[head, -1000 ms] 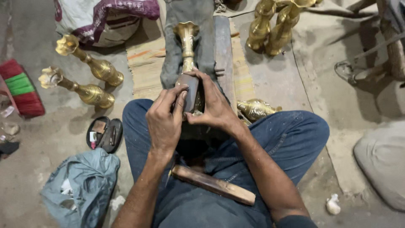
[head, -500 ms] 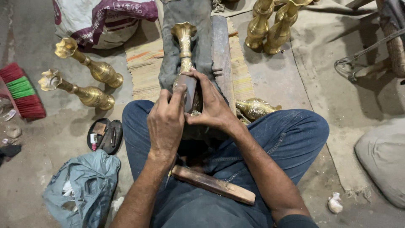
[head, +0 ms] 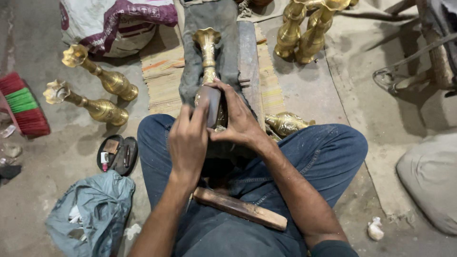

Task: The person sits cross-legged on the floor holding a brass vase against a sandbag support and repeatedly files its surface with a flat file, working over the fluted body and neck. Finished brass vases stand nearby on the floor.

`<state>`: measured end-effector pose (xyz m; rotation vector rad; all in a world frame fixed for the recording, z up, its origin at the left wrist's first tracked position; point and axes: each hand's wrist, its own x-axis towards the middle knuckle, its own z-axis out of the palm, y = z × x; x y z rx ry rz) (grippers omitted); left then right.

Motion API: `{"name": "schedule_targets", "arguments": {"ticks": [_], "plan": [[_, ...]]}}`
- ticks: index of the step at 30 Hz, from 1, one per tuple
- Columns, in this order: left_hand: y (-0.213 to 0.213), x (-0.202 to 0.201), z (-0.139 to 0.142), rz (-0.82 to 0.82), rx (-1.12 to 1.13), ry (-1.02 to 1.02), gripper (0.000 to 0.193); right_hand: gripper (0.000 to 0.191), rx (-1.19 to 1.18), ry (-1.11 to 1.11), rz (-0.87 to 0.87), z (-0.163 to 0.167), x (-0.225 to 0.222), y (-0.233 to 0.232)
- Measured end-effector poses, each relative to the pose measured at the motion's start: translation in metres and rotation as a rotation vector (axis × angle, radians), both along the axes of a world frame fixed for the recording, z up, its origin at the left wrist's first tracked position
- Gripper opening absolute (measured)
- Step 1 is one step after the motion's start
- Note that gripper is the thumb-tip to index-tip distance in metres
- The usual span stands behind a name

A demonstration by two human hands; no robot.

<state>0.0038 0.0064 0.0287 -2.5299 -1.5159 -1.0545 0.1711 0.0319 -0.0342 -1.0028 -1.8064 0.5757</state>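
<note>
Both hands slid slightly down the ornate brass vase.

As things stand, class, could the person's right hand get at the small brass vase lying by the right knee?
Probably yes. The right hand rests on the brass vase being worked, and the small brass vase lies just beside that wrist with nothing over it. But the hand would first have to let go.
</note>
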Motion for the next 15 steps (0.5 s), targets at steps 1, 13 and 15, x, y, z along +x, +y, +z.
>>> {"name": "schedule_targets", "arguments": {"ticks": [1,13,15], "plan": [[0.004,0.001,0.001,-0.005,0.008,-0.007,0.035,0.117,-0.024,0.012,0.01,0.001,0.001,0.0],[0.004,0.004,0.005,0.029,0.022,0.012,0.038,0.114,0.009,0.002,0.011,0.002,-0.001,0.0],[0.008,0.005,0.006,0.015,0.051,0.016,0.033,0.114,-0.021,0.016,0.013,0.001,0.0,0.001]]}}
